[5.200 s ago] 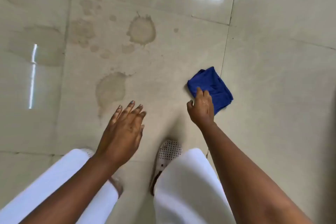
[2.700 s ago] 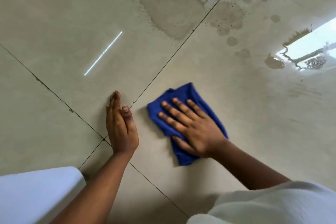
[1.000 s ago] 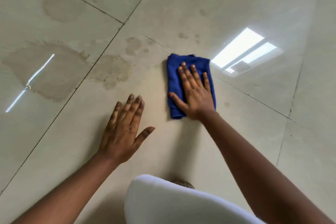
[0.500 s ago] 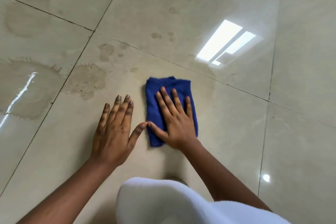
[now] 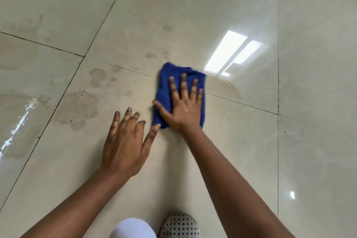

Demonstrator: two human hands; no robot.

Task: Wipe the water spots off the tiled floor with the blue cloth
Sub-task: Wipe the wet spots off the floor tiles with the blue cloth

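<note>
Blue folded cloth [image 5: 179, 83] pinned flat under spread right hand [image 5: 184, 107]. Left hand [image 5: 126, 141] released, flat on glossy beige tiled floor [image 5: 251, 141]. Brown water spots [image 5: 77, 110] beyond left fingers; bracing palm may slip there.

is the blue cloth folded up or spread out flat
Folded. The blue cloth sits as a compact thick pad, hardly wider than the right hand pressing it flat on the tiled floor.
</note>
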